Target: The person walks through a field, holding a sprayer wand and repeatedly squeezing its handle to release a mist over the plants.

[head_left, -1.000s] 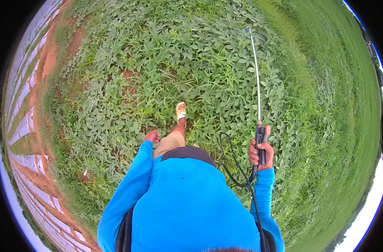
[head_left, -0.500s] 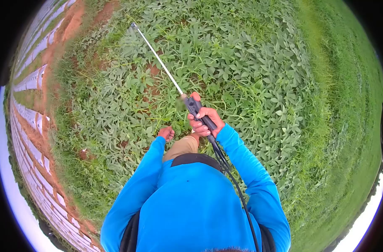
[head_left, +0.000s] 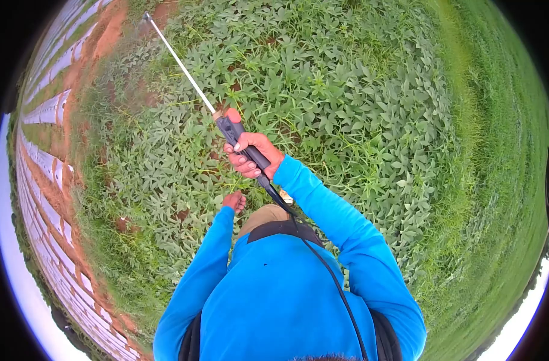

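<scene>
One left hand (head_left: pixel 233 202), one right hand (head_left: pixel 267 149); one pale wand (head_left: pixel 181 64), one black handle (head_left: pixel 230 128), one red part (head_left: pixel 233 115), one black hose (head_left: pixel 334 280); two blue sleeves (head_left: pixel 205 265); two black straps (head_left: pixel 385 337)

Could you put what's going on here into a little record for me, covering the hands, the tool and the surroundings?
Right hand: closed around the dark handle of a wand
Left hand: low by the waist, fingers curled, nothing visible in it
Wand: thin, pale, pointing forward and to the person's left
Hose: black, running from the handle back across the torso
Clothing: blue long-sleeved top
Ground: dense leafy plants
Far left: pale strips on reddish soil
Spray: cannot tell
</scene>
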Action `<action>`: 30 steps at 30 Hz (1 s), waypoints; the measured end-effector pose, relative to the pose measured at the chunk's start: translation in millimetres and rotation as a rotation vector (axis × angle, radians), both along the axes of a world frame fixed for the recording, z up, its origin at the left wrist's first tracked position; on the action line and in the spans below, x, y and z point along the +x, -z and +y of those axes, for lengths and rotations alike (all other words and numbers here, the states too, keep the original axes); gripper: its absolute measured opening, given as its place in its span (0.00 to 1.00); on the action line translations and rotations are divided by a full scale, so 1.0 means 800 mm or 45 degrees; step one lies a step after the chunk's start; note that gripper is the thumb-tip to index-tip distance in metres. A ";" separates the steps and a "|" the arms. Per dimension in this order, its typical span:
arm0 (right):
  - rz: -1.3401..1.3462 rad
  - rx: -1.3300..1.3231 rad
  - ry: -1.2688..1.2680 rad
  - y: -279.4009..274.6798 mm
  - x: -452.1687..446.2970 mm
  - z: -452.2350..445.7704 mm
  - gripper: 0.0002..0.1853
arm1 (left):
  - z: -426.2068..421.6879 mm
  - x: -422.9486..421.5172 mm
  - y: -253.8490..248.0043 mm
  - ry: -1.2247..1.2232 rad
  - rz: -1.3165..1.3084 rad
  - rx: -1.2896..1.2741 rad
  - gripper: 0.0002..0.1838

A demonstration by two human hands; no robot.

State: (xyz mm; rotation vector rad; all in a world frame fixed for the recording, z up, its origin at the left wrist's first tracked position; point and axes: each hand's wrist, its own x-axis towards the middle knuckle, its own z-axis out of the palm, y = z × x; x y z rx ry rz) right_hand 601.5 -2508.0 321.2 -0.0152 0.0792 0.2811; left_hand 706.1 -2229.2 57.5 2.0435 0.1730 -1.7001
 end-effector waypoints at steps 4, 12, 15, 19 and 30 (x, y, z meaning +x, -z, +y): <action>0.267 -0.334 0.197 -0.022 -0.036 -0.048 0.10 | -0.016 -0.005 0.004 -0.044 0.036 0.020 0.20; 0.649 -0.312 0.383 -0.059 -0.214 -0.087 0.08 | -0.083 0.001 0.012 0.109 0.028 -0.044 0.21; 0.842 -0.320 0.459 -0.085 -0.279 -0.069 0.10 | -0.120 0.003 0.007 0.190 -0.023 -0.080 0.23; 1.062 -0.371 0.557 -0.117 -0.348 -0.046 0.09 | -0.149 0.007 0.012 0.191 0.019 -0.192 0.23; 1.384 -0.392 1.010 -0.152 -0.479 -0.056 0.10 | -0.189 0.006 0.022 0.136 0.170 -0.149 0.21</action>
